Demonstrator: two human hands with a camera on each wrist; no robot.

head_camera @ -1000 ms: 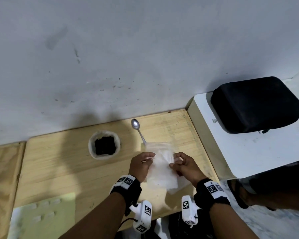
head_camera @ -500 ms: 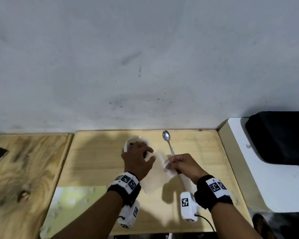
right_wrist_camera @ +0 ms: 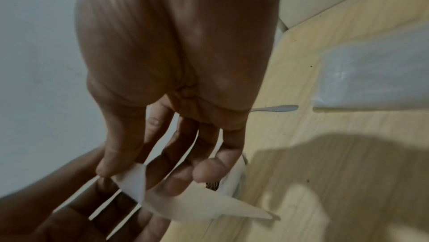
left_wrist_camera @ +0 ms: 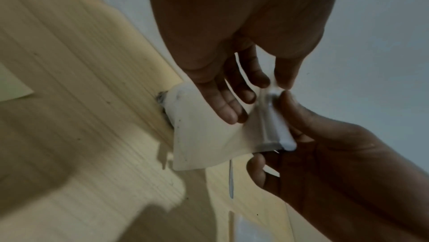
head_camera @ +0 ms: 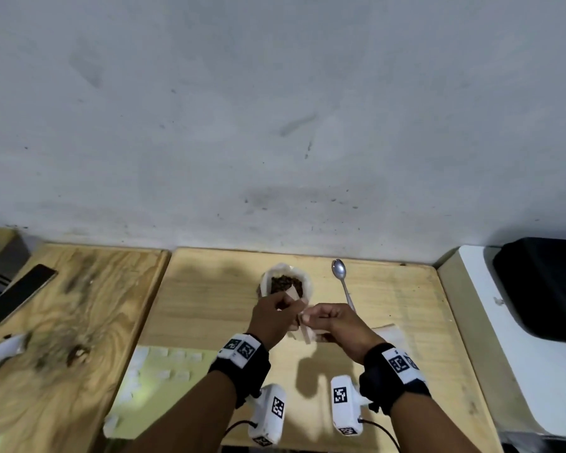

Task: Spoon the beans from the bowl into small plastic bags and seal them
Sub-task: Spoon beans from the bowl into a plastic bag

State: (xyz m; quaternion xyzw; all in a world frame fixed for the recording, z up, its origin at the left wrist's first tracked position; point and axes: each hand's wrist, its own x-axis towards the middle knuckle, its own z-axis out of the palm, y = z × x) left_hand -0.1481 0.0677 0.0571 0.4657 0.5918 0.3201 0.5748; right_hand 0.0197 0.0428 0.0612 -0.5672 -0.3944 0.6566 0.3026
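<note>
A white bowl (head_camera: 307, 284) of dark beans (head_camera: 281, 282) stands at the back of the light wooden table (head_camera: 209, 305). Just to its right lies a metal spoon (head_camera: 342, 282), untouched. Both hands hold one small clear plastic bag (head_camera: 303, 331) just in front of the bowl, above the table. My left hand (head_camera: 290, 304) pinches the bag's top edge (left_wrist_camera: 270, 97) between thumb and forefinger. My right hand (head_camera: 307, 317) pinches the same edge (right_wrist_camera: 133, 174) from the other side. The bag (left_wrist_camera: 204, 139) hangs slack and looks empty.
A stack of spare bags (head_camera: 389, 333) lies on the table to the right of my hands. A pale green sheet (head_camera: 164, 371) with small white pieces sits front left. A phone (head_camera: 20, 292) lies on the darker table at left. A black case (head_camera: 543, 289) rests on the white surface at right.
Both hands have lifted the bag off the stack and carried it left toward the bowl. The bag now hangs between the fingertips instead of lying flat.
</note>
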